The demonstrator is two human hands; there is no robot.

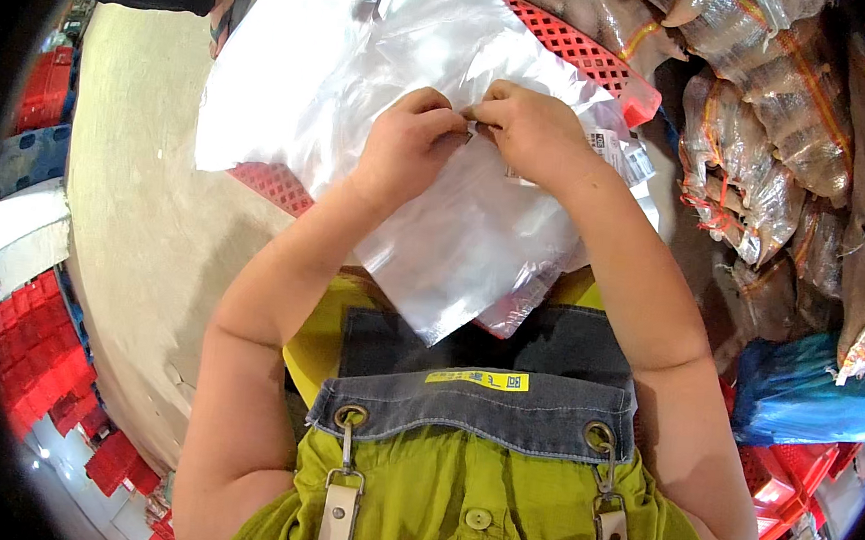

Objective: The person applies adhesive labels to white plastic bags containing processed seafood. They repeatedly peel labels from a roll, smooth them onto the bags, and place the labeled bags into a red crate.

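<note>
A pile of clear plastic bags lies in front of me, its lower corner hanging over my lap. My left hand and my right hand meet over the middle of the pile, fingertips almost touching. Both seem to pinch the plastic between thumb and fingers. A small dark bit shows at their tips, too small to identify. Beside my right wrist, a white printed label lies on the bags. Beneath the pile, a red plastic basket with a lattice wall shows at two corners.
Several flat dried fish in clear plastic are heaped on the right. Below them sits a blue plastic bag, near red crates. More red baskets line the left. A person's sandalled foot stands at the upper left on the pale floor.
</note>
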